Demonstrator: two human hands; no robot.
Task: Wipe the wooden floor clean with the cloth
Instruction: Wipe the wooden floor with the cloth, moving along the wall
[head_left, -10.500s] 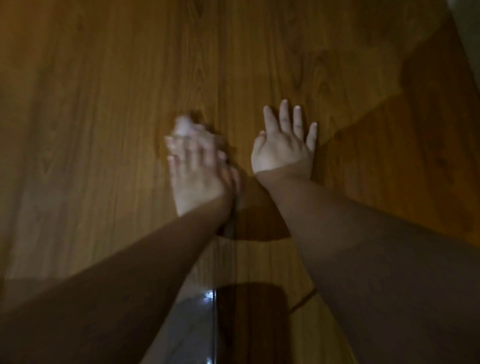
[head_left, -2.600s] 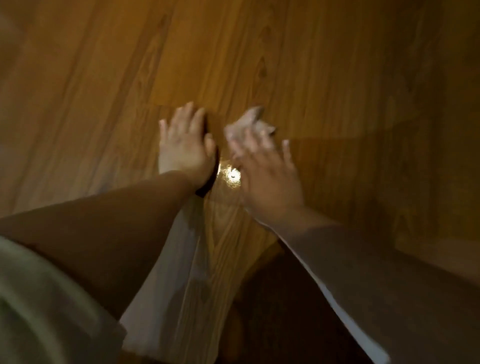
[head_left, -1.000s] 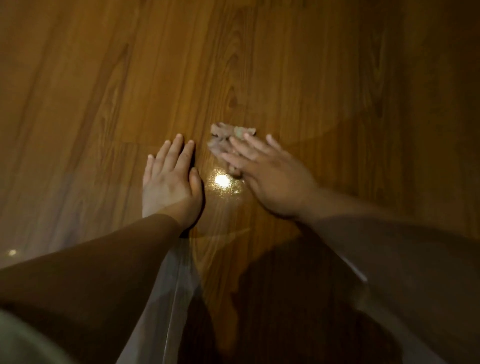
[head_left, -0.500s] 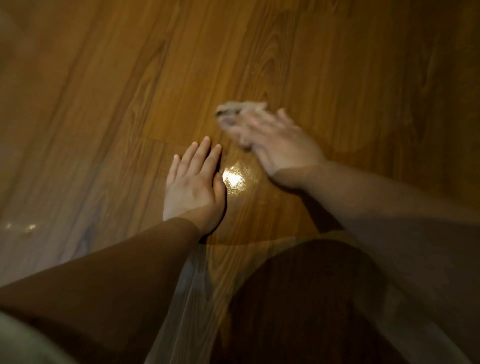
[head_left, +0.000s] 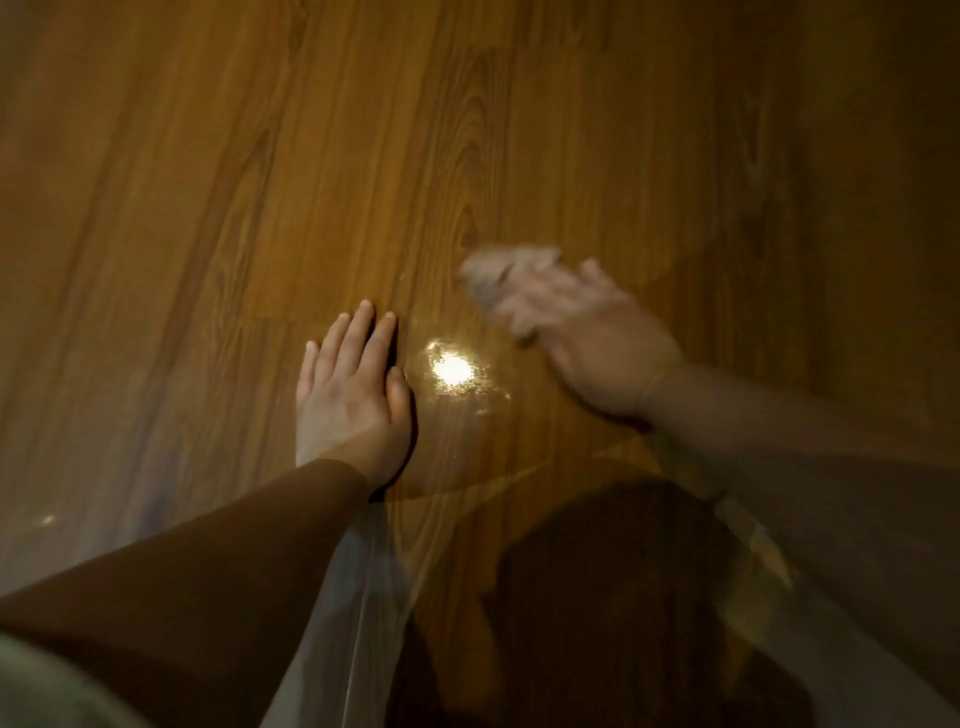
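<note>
Head view: left hand (head_left: 353, 395) lies flat on the wooden floor (head_left: 208, 208) at about 7 o'clock of frame centre, fingers (head_left: 358, 332) straight and together, holding nothing, looks like a prop for body weight. Right hand (head_left: 587, 343) at about 3 o'clock of the left one, motion-blurred, lying over a small crumpled pale cloth (head_left: 506, 270). The cloth sticks out past the fingertips at 11 o'clock of that hand, on the floor. The right fingers seem stretched over it, but with the blur I cannot tell whether they pinch or just press. Bright glare spot (head_left: 453, 370) on the boards between the hands. Cloth reads as light, soft, limp, and likely to bunch and slip out on glossy wood. Best held by pressing a flat palm on the middle of the wad, fingertips trapping the leading edge.
</note>
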